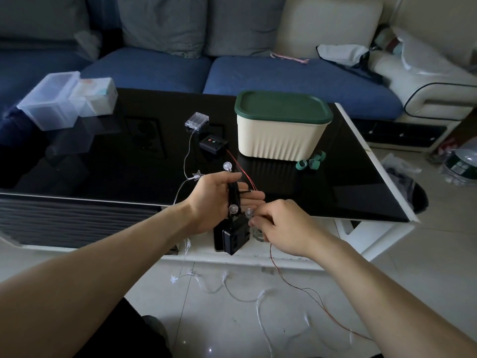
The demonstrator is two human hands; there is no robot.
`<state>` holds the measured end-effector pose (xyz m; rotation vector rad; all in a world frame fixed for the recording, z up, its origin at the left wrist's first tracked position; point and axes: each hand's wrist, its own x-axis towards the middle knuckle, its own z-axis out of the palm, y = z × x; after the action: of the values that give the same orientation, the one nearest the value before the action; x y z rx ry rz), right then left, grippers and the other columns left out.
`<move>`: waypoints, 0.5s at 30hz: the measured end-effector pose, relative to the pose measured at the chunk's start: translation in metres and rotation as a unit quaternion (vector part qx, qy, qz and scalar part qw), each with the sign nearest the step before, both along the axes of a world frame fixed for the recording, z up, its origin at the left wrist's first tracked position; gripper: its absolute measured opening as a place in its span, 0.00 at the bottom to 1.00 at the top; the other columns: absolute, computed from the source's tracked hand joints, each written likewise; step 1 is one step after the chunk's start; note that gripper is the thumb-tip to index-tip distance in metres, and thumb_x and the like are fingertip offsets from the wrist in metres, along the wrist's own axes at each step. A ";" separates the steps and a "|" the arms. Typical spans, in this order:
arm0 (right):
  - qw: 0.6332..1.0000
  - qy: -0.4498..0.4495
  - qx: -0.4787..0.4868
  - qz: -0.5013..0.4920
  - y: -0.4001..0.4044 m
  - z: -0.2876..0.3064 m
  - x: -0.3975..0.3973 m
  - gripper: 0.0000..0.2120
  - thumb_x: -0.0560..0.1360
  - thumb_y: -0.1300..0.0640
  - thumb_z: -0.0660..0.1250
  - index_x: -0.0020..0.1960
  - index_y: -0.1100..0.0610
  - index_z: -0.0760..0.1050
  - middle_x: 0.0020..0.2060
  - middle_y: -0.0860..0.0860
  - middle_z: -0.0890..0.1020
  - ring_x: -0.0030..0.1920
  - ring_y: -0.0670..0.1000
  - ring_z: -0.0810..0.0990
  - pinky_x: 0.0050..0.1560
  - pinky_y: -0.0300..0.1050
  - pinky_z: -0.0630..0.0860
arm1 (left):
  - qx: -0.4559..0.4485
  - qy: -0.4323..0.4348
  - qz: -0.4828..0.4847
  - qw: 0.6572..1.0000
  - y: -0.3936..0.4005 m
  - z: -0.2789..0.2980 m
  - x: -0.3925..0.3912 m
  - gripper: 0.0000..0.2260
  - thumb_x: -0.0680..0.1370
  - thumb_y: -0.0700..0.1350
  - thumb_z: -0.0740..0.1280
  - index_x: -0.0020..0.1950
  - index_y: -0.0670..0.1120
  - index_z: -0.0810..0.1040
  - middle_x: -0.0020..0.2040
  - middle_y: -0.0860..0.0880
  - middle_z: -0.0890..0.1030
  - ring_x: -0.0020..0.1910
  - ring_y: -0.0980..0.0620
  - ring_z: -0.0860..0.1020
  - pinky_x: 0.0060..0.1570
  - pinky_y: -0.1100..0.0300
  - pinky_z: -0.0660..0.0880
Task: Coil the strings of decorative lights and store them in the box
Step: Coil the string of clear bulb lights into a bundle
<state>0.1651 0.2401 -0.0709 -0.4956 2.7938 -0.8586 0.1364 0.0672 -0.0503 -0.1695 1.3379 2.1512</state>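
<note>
Your left hand (219, 200) is raised over the near edge of the glossy black coffee table (335, 182), palm turned toward you; a coil of black light-string wire with clear round bulbs (233, 200) is looped around it, held between thumb and fingers, with one bulb standing above the hand and another at its base; a small black battery box (236, 237) hangs from the coil just below. Your right hand (281, 226) sits just beside the left, fingers curled in a narrow pinch on a clear bulb and thin wire at the coil's lower end; a fine red wire (289, 280) trails from under this hand down to the pale tiled floor (232, 319).

On the table, a cream ribbed plastic box with a closed dark green lid (282, 127) stands at the far right; green rolled ties (311, 162) lie touching its near right corner; a small black controller with red and green dots (213, 143) lies just left of the box; a clear battery case (196, 120) lies beyond it, its white string of star lights (232, 293) running off the table onto the floor. Clear plastic containers (64, 104) stand at the far left; a blue sofa (284, 73) lies behind the table.
</note>
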 end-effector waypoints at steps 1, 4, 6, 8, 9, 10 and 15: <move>1.000 0.001 -0.004 0.003 0.000 0.001 0.000 0.17 0.81 0.56 0.65 0.34 0.43 0.73 0.28 0.43 0.78 0.29 0.42 0.77 0.32 0.35 0.68 | -0.009 0.003 -0.008 1.000 0.000 0.000 0.000 0.18 0.81 0.46 0.57 0.63 0.33 0.70 0.56 0.32 0.81 0.57 0.35 0.81 0.39 0.55 0.80; 1.000 -0.013 -0.013 0.020 -0.001 0.002 0.000 0.22 0.81 0.57 0.66 0.31 0.40 0.70 0.25 0.34 0.75 0.30 0.33 0.75 0.34 0.28 0.66 | -0.031 0.007 -0.026 0.999 0.000 -0.001 0.002 0.17 0.80 0.46 0.58 0.64 0.36 0.70 0.57 0.34 0.82 0.56 0.38 0.82 0.47 0.51 0.81; 0.999 -0.020 -0.014 0.035 -0.005 0.001 0.001 0.23 0.80 0.58 0.66 0.29 0.40 0.70 0.24 0.31 0.74 0.31 0.31 0.74 0.34 0.28 0.65 | -0.026 0.003 -0.019 0.999 0.000 -0.003 0.002 0.14 0.80 0.46 0.59 0.61 0.38 0.70 0.58 0.34 0.81 0.54 0.39 0.82 0.49 0.49 0.81; 0.999 -0.012 -0.016 0.039 -0.008 0.002 0.002 0.24 0.80 0.58 0.67 0.28 0.41 0.69 0.24 0.35 0.74 0.30 0.33 0.73 0.36 0.28 0.63 | -0.029 0.002 -0.007 1.000 -0.001 -0.005 0.001 0.15 0.78 0.47 0.60 0.59 0.38 0.70 0.60 0.32 0.80 0.56 0.37 0.81 0.59 0.44 0.76; 0.999 -0.011 -0.020 0.040 -0.009 0.003 0.002 0.24 0.80 0.58 0.66 0.29 0.41 0.69 0.24 0.35 0.74 0.30 0.32 0.73 0.36 0.28 0.63 | -0.043 0.007 -0.007 0.999 -0.001 -0.006 0.000 0.15 0.77 0.47 0.62 0.58 0.37 0.70 0.60 0.32 0.79 0.56 0.36 0.80 0.61 0.44 0.73; 0.999 -0.014 -0.027 0.041 -0.010 0.005 0.003 0.23 0.81 0.59 0.66 0.30 0.41 0.72 0.24 0.32 0.74 0.31 0.31 0.73 0.37 0.26 0.64 | -0.060 0.013 -0.013 0.998 -0.001 -0.006 0.001 0.16 0.75 0.47 0.62 0.57 0.38 0.71 0.59 0.32 0.80 0.54 0.36 0.79 0.60 0.45 0.74; 0.997 -0.013 -0.048 0.054 -0.010 0.009 0.005 0.14 0.80 0.59 0.67 0.40 0.47 0.82 0.26 0.26 0.74 0.39 0.35 0.78 0.47 0.31 0.72 | -0.139 0.037 -0.058 0.988 -0.004 -0.010 0.001 0.11 0.81 0.50 0.60 0.52 0.41 0.72 0.49 0.39 0.81 0.39 0.46 0.72 0.44 0.56 0.72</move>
<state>0.1699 0.2296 -0.0622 -0.6384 2.6840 -0.9718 0.1371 0.0636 -0.0598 -0.1185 1.6473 1.8839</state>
